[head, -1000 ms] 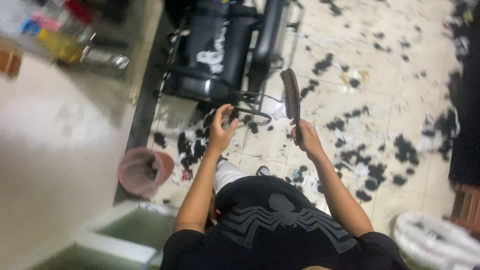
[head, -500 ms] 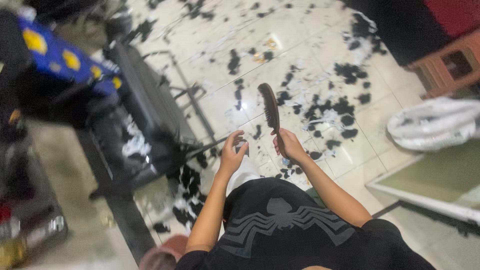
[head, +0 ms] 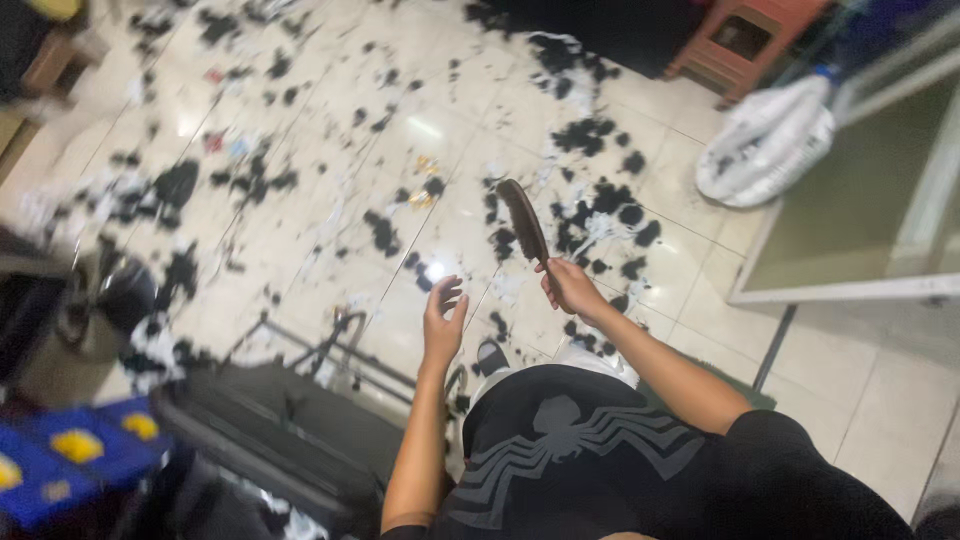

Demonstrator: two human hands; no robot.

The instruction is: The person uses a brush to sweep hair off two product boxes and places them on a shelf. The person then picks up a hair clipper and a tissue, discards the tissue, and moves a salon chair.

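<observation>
My right hand (head: 570, 288) grips the handle of a dark brown brush (head: 523, 218), whose head points up and away from me. My left hand (head: 443, 318) is raised beside it, fingers apart and holding nothing, a short gap from the brush. Below both hands lies a pale tiled floor (head: 400, 150) strewn with several clumps of cut black hair (head: 600, 215). I wear a black shirt with a grey spider print (head: 560, 440).
A black barber chair (head: 280, 420) with a metal footrest stands at lower left. A red plastic stool (head: 740, 40) is at the top right, a white bundled bag (head: 765, 150) beside it, and a framed glass panel (head: 870, 200) at right. Blue packaging (head: 70, 460) sits at bottom left.
The view has swung round, so the chair has shifted from top to lower left and the stool to the top right. My hands keep the same pose, the brush still in the right.
</observation>
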